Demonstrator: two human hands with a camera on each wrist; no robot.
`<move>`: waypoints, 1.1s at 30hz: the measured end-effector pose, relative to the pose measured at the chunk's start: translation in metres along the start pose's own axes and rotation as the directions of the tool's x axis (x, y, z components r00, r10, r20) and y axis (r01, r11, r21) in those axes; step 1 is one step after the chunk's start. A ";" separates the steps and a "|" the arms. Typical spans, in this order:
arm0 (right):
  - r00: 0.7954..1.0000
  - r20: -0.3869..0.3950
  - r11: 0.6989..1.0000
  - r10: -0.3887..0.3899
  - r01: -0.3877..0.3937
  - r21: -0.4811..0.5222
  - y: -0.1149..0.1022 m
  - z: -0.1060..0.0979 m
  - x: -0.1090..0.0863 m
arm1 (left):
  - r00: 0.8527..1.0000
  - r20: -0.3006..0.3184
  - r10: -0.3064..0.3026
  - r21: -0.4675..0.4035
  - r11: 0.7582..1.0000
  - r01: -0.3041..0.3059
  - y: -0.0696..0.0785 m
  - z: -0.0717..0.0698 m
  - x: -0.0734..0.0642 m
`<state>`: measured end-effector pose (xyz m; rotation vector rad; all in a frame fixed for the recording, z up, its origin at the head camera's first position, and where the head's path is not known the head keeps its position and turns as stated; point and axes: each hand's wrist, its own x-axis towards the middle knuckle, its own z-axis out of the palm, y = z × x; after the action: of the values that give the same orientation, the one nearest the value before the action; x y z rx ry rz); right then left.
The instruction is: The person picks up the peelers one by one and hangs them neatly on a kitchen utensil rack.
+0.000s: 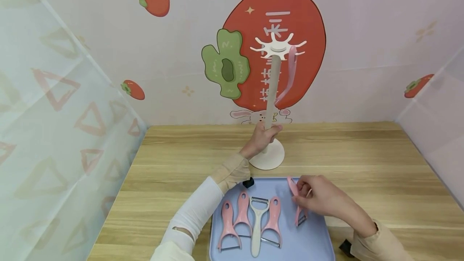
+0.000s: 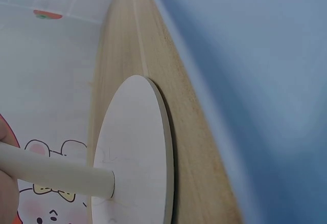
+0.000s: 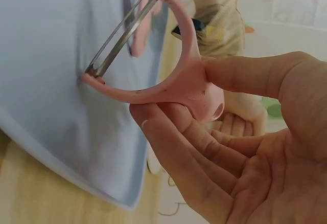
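Here, a pink peeler (image 3: 193, 81) is held over the blue tray (image 1: 308, 243)
It is pinched by the right hand (image 1: 322, 197); the white stand (image 1: 273, 88) is gripped low by the left hand (image 1: 260, 138)

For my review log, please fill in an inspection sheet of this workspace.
Surface: wooden table, with a blue tray on it.
Job's things: three pink peelers and a white peeler lie in the tray; behind it is a white stand, with what looks like another pink peeler hanging from its top.
Clutter: nothing seen.
Hands: left hand grips the stand's post; right hand pinches a further pink peeler over the tray, contact with it unclear.
Cables: nothing seen.
Surroundings: wall behind, printed with red fruit; patterned sheet on the left.
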<state>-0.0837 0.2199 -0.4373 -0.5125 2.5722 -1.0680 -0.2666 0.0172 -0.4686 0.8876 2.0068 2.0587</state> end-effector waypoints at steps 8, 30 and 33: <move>0.996 -0.065 0.997 -0.065 0.068 0.039 0.001 -0.017 0.002 | 1.000 0.005 -0.007 0.003 1.000 0.007 0.001 0.000 0.000; 0.942 -0.262 0.943 -0.209 0.265 0.200 0.009 -0.052 0.013 | 1.000 -0.006 -0.015 -0.012 1.000 0.015 0.001 0.001 0.000; 0.937 -0.277 0.939 -0.213 0.275 0.208 0.007 -0.058 0.015 | 1.000 -0.006 -0.014 -0.010 1.000 0.014 0.001 0.001 0.000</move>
<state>-0.1221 0.2541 -0.4057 -0.6878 2.5792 -1.6072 -0.2655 0.0178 -0.4674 0.8637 1.9982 2.0648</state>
